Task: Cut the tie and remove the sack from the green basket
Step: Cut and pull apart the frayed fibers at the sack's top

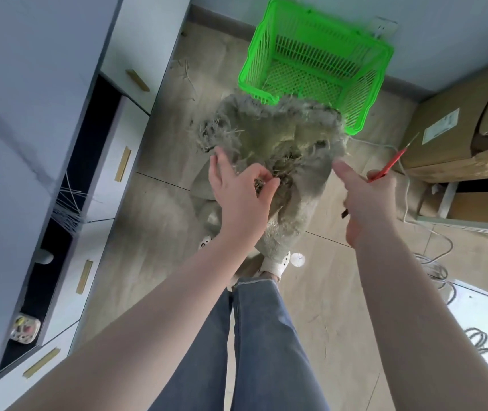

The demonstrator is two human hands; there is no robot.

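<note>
From the head camera, the burlap sack (269, 149) stands on the floor (340, 292) at 6 o'clock of the empty green basket (316, 63), touching its near rim. Your left hand (242, 188) pinches the frayed mouth; your right hand (367, 200) grips red scissors (385, 169) beside the sack's 3 o'clock edge. The cloth looks soft, floppy and shedding, so take bunched fabric below the fringe.

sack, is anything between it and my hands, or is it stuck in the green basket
Nothing visible stands between. The left hand pinches the frayed mouth of the sack, and the right hand, holding red scissors, is at its other edge. The sack stands on the floor in front of the green basket, which looks empty.
</note>
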